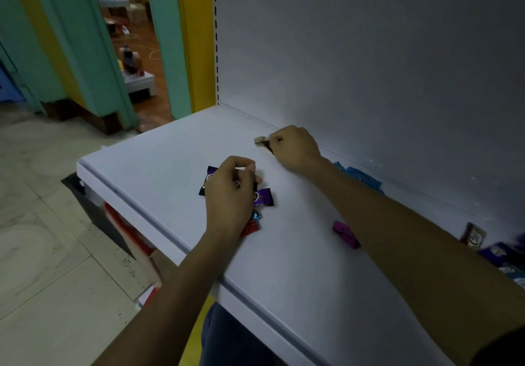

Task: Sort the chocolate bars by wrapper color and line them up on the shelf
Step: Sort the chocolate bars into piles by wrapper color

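My right hand [295,148] pinches a small cream-and-brown chocolate bar [262,142] low over the white shelf [159,149], close to the back panel. My left hand [230,189] hovers with curled fingers over a small pile of bars and grips a dark bar there. In the pile lie a purple bar [262,197], a red bar [251,228] and a dark purple bar [210,172]. A magenta bar [345,233] lies alone to the right. Blue bars [362,176] lie along the back panel behind my right forearm.
At the far right edge lie a brown-and-white bar [473,236] and several blurred purple and blue bars [502,255]. The shelf's front lip [136,203] runs diagonally, with a tiled floor [42,223] left of it. A doorway [133,53] opens behind.
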